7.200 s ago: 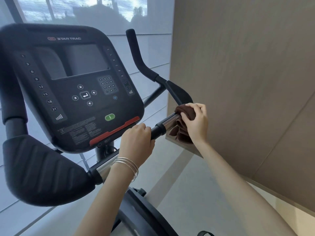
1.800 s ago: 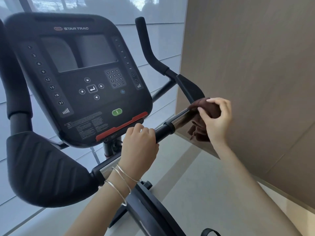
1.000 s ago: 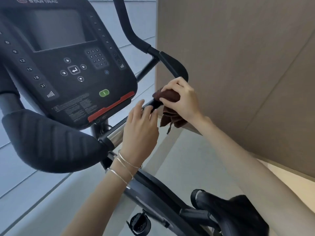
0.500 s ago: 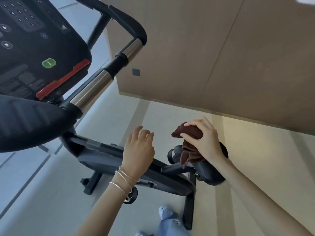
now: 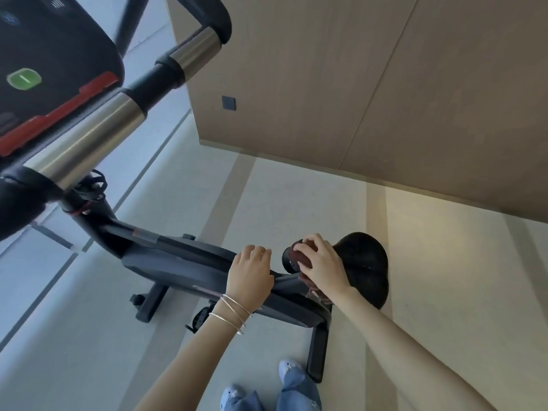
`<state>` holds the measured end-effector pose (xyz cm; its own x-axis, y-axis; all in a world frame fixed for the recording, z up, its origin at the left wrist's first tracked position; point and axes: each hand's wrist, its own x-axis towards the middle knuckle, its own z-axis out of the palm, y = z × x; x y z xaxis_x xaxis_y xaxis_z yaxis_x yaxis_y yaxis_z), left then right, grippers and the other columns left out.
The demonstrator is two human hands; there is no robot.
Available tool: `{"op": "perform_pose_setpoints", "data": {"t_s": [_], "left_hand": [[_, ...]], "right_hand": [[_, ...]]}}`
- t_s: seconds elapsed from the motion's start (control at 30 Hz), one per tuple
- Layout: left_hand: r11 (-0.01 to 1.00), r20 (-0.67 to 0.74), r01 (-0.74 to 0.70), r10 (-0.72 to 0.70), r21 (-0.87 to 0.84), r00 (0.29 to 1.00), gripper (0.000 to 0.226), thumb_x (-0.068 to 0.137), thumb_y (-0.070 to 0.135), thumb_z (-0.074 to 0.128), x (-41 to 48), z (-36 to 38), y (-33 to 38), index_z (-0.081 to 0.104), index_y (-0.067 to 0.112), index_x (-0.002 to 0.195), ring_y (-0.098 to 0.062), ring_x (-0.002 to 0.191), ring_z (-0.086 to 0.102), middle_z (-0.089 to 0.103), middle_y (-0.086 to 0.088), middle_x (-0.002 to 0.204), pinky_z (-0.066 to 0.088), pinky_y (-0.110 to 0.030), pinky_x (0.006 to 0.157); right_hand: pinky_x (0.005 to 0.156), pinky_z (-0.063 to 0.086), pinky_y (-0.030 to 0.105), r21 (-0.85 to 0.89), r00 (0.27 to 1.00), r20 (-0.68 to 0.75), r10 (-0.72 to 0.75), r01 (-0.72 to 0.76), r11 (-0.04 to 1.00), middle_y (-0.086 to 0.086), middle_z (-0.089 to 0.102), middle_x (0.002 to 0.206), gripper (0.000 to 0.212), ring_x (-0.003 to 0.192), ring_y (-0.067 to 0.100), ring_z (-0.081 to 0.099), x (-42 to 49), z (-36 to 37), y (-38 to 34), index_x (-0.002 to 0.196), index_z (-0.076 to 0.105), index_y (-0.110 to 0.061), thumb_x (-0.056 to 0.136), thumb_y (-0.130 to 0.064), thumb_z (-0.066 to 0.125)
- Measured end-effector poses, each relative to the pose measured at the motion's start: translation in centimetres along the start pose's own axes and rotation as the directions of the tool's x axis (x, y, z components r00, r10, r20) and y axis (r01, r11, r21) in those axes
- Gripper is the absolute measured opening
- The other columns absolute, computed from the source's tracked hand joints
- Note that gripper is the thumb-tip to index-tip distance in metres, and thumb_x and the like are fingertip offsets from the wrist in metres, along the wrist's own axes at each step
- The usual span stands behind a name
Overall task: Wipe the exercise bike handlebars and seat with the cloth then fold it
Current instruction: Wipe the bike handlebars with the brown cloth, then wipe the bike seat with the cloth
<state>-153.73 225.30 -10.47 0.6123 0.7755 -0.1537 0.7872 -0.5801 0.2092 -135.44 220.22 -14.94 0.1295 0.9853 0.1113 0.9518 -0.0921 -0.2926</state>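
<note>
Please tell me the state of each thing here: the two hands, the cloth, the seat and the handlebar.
cloth: bunched, not folded, pressed on the nose of the seat.
right hand: grips the cloth.
left hand: relaxed, holds nothing.
seat: nose under the cloth, rest bare.
handlebar: free, no hand on it.

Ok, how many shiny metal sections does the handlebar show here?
2. The upper metal section sits by the handlebar bend at top; the lower metal section runs under the console. Others may lie out of frame to the left.
</note>
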Motion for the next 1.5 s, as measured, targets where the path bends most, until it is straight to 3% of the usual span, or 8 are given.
{"op": "perform_pose_setpoints", "data": {"t_s": [0.1, 0.27, 0.4, 0.57, 0.83, 1.0, 1.17, 1.5], "left_hand": [[0.999, 0.02, 0.03, -0.03, -0.018, 0.999, 0.046, 0.09, 0.027, 0.048, 0.7, 0.6, 0.8, 0.04, 0.014, 0.134, -0.023, 0.128, 0.037, 0.045, -0.001, 0.138, 0.034, -0.033, 0.103], [0.997, 0.041, 0.076, -0.074, -0.035, 0.996, 0.051, 0.091, 0.028, 0.049, 1.4, 1.3, 1.0, 0.035, 0.015, 0.138, -0.023, 0.131, 0.035, 0.042, -0.001, 0.142, 0.033, -0.033, 0.106], [0.991, 0.066, 0.125, -0.122, -0.046, 0.99, 0.059, 0.09, 0.032, 0.054, 2.1, 1.8, 1.0, 0.03, 0.015, 0.141, -0.024, 0.133, 0.033, 0.036, -0.002, 0.146, 0.032, -0.035, 0.108], [0.992, 0.044, 0.098, -0.094, -0.079, 0.995, 0.064, 0.089, 0.031, 0.056, 3.8, 1.8, 2.0, 0.027, 0.014, 0.143, -0.025, 0.134, 0.034, 0.032, -0.003, 0.149, 0.032, -0.036, 0.108], [0.992, 0.026, -0.058, 0.062, -0.11, 0.998, 0.068, 0.087, 0.036, 0.059, 6.5, 3.5, 5.3, 0.025, 0.02, 0.145, -0.019, 0.137, 0.031, 0.033, 0.001, 0.15, 0.031, -0.034, 0.11], [0.991, 0.048, -0.045, 0.051, -0.126, 0.998, 0.069, 0.084, 0.039, 0.063, 7.5, 4.3, 5.3, 0.031, 0.02, 0.142, -0.019, 0.134, 0.036, 0.04, 0.001, 0.145, 0.033, -0.034, 0.108], [0.991, 0.084, -0.041, 0.052, -0.125, 0.995, 0.067, 0.083, 0.044, 0.064, 8.1, 4.8, 5.4, 0.037, 0.018, 0.138, -0.02, 0.13, 0.04, 0.045, 0.0, 0.141, 0.036, -0.036, 0.106], [0.996, 0.048, 0.024, -0.02, -0.091, 0.999, 0.089, 0.073, 0.062, 0.064, 7.5, 5.9, 7.7, 0.032, 0.012, 0.139, -0.024, 0.13, 0.038, 0.043, -0.004, 0.14, 0.035, -0.037, 0.105]], "right_hand": [[0.066, 0.057, 0.029, 0.007, 0.994, 0.036, -0.099, 0.099, 0.995, 0.002, 0.052, 0.111, 0.028, 0.095, 0.021, 0.058, -1.8, -0.6, 2.1, 0.101, 0.058, -0.022, 0.076, -0.02, 0.07], [0.074, 0.056, 0.032, 0.065, 1.0, 0.006, -0.012, 0.012, 0.998, 0.007, 0.052, 0.112, 0.026, 0.094, 0.024, 0.059, 1.3, -0.4, 1.5, 0.108, 0.061, -0.02, 0.083, -0.024, 0.067], [0.078, 0.054, 0.034, 0.053, 0.997, 0.071, -0.035, 0.031, 0.998, 0.006, 0.047, 0.118, 0.026, 0.096, 0.024, 0.057, 4.2, -0.3, 1.0, 0.112, 0.058, -0.02, 0.088, -0.029, 0.06], [0.065, 0.055, 0.028, 0.127, 0.992, 0.03, -0.123, 0.119, 0.985, 0.006, 0.057, 0.107, 0.026, 0.085, 0.023, 0.063, 0.2, -2.0, 3.6, 0.101, 0.064, -0.019, 0.076, -0.018, 0.073], [0.062, 0.056, 0.031, 0.154, 0.999, 0.038, 0.014, -0.02, 0.988, 0.002, 0.057, 0.107, 0.028, 0.082, 0.021, 0.064, -2.8, -3.6, 7.1, 0.1, 0.067, -0.022, 0.073, -0.016, 0.075], [0.063, 0.055, 0.029, 0.117, 0.999, 0.04, 0.007, -0.012, 0.993, 0.003, 0.057, 0.109, 0.024, 0.082, 0.02, 0.063, -0.6, -3.6, 6.6, 0.102, 0.066, -0.021, 0.078, -0.019, 0.071], [0.061, 0.056, 0.03, 0.112, 0.999, 0.014, -0.031, 0.029, 0.993, 0.004, 0.06, 0.105, 0.031, 0.082, 0.019, 0.064, -5.6, -5.5, 9.8, 0.098, 0.068, -0.019, 0.069, -0.01, 0.077], [0.068, 0.055, 0.04, 0.101, 0.994, -0.05, 0.099, -0.093, 0.991, 0.006, 0.06, 0.107, 0.026, 0.093, 0.027, 0.06, -2.5, -5.1, 10.5, 0.103, 0.068, -0.018, 0.077, -0.018, 0.073]]}}
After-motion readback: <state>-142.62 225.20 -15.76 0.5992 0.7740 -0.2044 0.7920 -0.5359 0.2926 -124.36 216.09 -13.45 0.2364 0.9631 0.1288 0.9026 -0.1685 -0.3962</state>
